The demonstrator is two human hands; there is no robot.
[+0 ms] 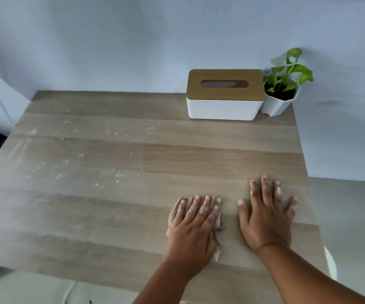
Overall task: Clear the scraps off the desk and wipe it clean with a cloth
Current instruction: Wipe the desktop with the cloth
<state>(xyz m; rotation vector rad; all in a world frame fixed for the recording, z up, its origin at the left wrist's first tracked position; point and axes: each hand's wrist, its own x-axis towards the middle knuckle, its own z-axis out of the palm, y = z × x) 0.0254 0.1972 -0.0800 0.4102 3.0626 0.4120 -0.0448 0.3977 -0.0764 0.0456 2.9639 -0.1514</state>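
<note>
**A:** Where do I stand with the wipe?

**B:** I have my left hand [195, 218] laid flat, fingers straight and close together, pressing the crumpled beige cloth [173, 212] onto the pale wood-grain table [199, 154]. The cloth sits near the front right of the table, mostly hidden under that hand. My right hand [267, 212] rests just beside it, fingers spread wide, palm on bare wood, holding nothing.

**A:** And the mess?

**B:** White powdery smears and specks [93, 150] lie across the left half, well apart from the cloth. The right side around my hands looks cleaner, so I judge the wiping only partly done.

**A:** How do I finish this stroke well?

**B:** I'd keep the left palm flat with even pressure and sweep toward the smears in overlapping passes, gathering the powder to one edge, not spreading it about. The right hand can brace the table. My fingers look dusted with white too, so I'd watch for fresh marks.

**A:** Anything to avoid?

**B:** The white rectangular tissue box with a wooden lid [225, 95] and the small green plant in a white faceted pot [283, 93] at the back right.
</note>
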